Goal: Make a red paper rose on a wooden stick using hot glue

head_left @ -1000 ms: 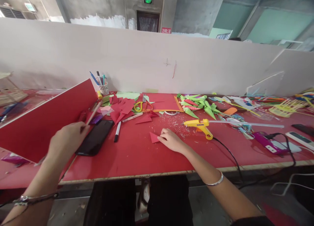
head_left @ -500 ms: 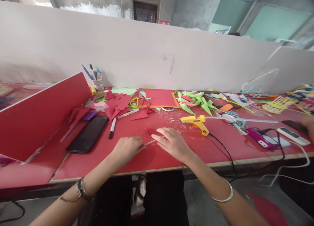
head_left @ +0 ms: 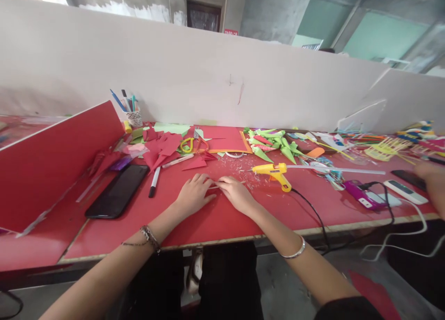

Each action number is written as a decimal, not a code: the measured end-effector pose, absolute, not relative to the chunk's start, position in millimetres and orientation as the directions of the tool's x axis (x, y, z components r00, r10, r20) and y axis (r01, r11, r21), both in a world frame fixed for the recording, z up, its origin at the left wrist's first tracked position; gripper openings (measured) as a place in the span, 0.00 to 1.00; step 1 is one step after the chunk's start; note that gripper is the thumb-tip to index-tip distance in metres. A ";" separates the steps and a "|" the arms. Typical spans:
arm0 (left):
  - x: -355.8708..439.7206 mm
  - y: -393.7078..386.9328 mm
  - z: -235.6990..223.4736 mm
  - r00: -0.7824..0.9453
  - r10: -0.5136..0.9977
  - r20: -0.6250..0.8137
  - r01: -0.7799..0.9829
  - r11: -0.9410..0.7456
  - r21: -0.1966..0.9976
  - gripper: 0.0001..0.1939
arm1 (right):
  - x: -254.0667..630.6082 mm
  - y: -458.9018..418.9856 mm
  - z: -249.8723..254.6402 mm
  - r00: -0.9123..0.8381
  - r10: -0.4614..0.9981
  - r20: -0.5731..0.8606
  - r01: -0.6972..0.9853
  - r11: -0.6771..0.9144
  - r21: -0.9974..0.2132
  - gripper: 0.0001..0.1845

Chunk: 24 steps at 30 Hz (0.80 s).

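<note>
My left hand [head_left: 194, 195] and my right hand [head_left: 237, 195] meet at the fingertips low over the red tabletop. Between them runs a thin pale stick [head_left: 212, 187], its far end showing just past my right fingers. Both hands have their fingers closed down on this stick; the part under the fingertips is hidden. Any red paper under them blends with the red table. Nearest to my right hand lies a yellow glue gun [head_left: 274, 171] with a clear glue stick in its back. A black-capped marker [head_left: 155, 183] lies beyond my left hand.
A black phone [head_left: 118, 192] lies at left beside a red board [head_left: 59, 167]. Red paper pieces [head_left: 167, 148], scissors [head_left: 187, 145] and green paper cones [head_left: 278, 141] line the back. At right are a purple power strip [head_left: 365, 197], cables and another person's hand [head_left: 433, 181].
My left hand has moved up and right, closing the gap to my right hand. Red paper seen near the right fingers before is now covered. The view has shifted slightly.
</note>
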State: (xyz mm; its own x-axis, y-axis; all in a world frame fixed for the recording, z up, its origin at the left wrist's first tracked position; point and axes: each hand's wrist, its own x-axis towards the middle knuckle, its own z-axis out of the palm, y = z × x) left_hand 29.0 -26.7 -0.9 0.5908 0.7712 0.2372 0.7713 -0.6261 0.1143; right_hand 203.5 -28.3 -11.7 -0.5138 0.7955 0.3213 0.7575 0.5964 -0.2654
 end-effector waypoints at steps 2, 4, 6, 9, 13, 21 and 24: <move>23.7 -22.9 -4.3 0.599 0.769 0.221 0.745 -0.637 0.198 0.12 | 202.0 -27.3 -14.9 -0.537 0.784 0.311 0.739 0.615 -0.275 0.14; 17.9 -20.3 -5.6 0.628 0.747 0.219 0.691 -0.664 0.285 0.10 | 199.7 -28.9 -15.2 -0.554 0.771 0.314 0.726 0.632 -0.272 0.13; 12.4 -20.5 -5.4 0.663 0.716 0.219 0.620 -0.689 0.376 0.08 | 197.3 -33.4 -13.0 -0.589 0.748 0.306 0.698 0.662 -0.274 0.13; 5.2 -26.8 -4.6 0.702 0.681 0.209 0.529 -0.695 0.487 0.05 | 194.8 -43.5 -8.9 -0.654 0.701 0.284 0.639 0.713 -0.288 0.12; -2.0 -38.3 -6.4 0.682 0.703 0.201 0.500 -0.649 0.574 0.07 | 194.1 -53.9 -9.5 -0.660 0.689 0.301 0.598 0.723 -0.345 0.10; -6.9 -42.8 -6.5 0.685 0.691 0.233 0.555 -0.701 0.448 0.06 | 198.6 -56.8 -17.0 -0.663 0.657 0.359 0.502 0.746 -0.438 0.09; -7.3 -43.6 -6.3 0.705 0.670 0.234 0.589 -0.736 0.334 0.07 | 201.7 -55.6 -13.6 -0.648 0.684 0.335 0.462 0.703 -0.540 0.07</move>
State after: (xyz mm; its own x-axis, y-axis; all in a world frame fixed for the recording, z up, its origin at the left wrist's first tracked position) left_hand -7.3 -43.6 -6.3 0.7047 0.6700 0.2336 0.5890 -0.7359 0.3338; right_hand 201.7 -55.6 -13.6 -0.6480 0.6838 0.3355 0.4624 0.7031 -0.5401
